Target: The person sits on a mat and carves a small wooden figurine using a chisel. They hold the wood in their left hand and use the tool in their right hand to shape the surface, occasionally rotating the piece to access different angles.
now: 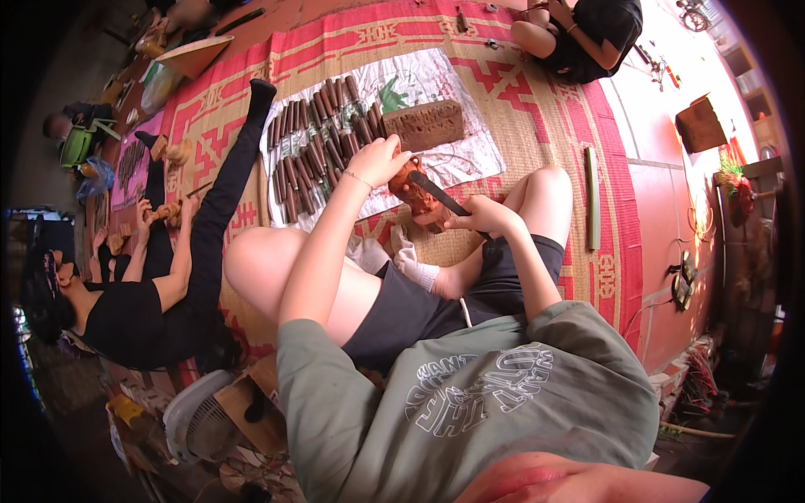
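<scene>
Between my bent knees stands a reddish-brown wood carving (429, 220), tilted, with its lower end near my socks. My left hand (376, 161) is closed on its upper end, the fingertips partly hidden. My right hand (493, 216) grips a long, dark, flat tool like a file (443, 196), which lies slantwise across the carving with its far end near my left hand. Just beyond is a brown rectangular block (423, 126) with a rough, carved-looking side. Several wooden-handled carving tools (312, 159) lie in rows to the left of it.
The tools and block rest on a pale cloth (478, 163) over a red-and-tan woven mat (599, 210). A green-grey strip (592, 199) lies at the right. At the left, a person in black (126, 314) handles a wooden piece; another person (587, 38) sits at the far right. A fan (201, 415) stands behind, left.
</scene>
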